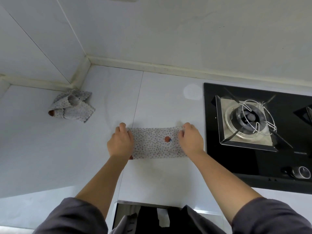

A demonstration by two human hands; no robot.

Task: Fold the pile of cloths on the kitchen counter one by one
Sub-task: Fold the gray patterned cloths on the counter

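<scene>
The spotted cloth is lying mid-frame on the table, its long axis running left to right. The left hand and right hand are each gripping one short end, fingers curled on its far corners, so neither is nearer. A crumpled cloth is sitting at left.

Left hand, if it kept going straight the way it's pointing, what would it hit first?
Probably the back wall. The left hand, gripping the flat cloth, points up the counter, which looks bare in that line. The crumpled cloth lies well to its left.
</scene>
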